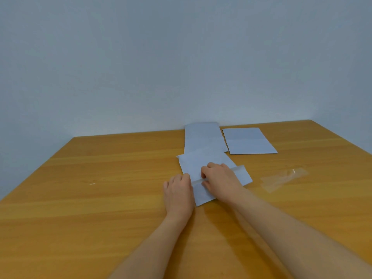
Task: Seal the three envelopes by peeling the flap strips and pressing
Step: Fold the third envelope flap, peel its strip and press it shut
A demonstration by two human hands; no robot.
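Three pale blue-white envelopes lie on the wooden table (pixel 100 178). The nearest envelope (pixel 193 164) lies tilted with its flap toward me and a clear strip (pixel 239 169) running along the fold. My right hand (pixel 219 178) rests on it with fingers curled, pinching the strip near its left end. My left hand (pixel 178 190) lies at the envelope's left edge, fingertips on the corner. A second envelope (pixel 203 137) lies behind, its flap open against the wall. A third envelope (pixel 248 140) lies flat at the back right.
A peeled clear strip (pixel 283 178) lies loose on the table to the right of my hands. A small white scrap (pixel 92 184) sits on the left side. The plain wall meets the table's far edge.
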